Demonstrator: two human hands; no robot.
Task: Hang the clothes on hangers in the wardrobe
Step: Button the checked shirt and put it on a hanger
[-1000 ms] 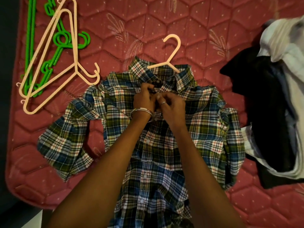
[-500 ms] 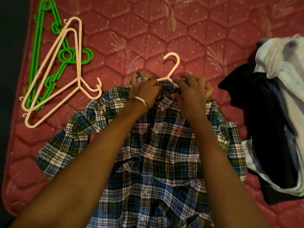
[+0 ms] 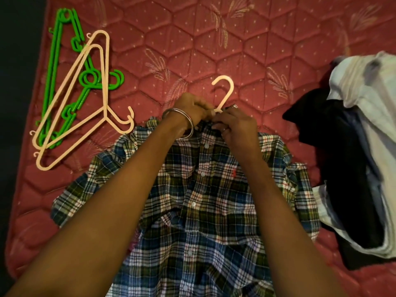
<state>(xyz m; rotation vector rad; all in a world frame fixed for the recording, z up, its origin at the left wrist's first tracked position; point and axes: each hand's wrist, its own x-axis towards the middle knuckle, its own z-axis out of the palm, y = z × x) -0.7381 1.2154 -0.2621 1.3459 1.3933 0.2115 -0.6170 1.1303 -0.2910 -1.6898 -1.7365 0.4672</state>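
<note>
Your arms are bare; silver bangles [image 3: 180, 122] circle your left wrist, and your right hand [image 3: 237, 127] wears what looks like a ring [image 3: 223, 129].

Woven plaid cloth shirt [image 3: 205, 189], smooth plastic hanger [image 3: 225, 91], quilted mattress [image 3: 257, 39].

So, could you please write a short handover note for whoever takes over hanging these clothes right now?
Left hand: pinching the collar of the plaid shirt, beside the hook of the hanger.
Right hand: pinching the same collar from the other side.
The shirt lies front up on the red mattress, with the hanger inside it and only the hook showing.
Spare hangers, cream and green, lie at upper left.
The pile of clothes sits at right.
Done: hanger is in the shirt.
Left: finish the collar, carry the shirt to the wardrobe, then hang the pile.
</note>
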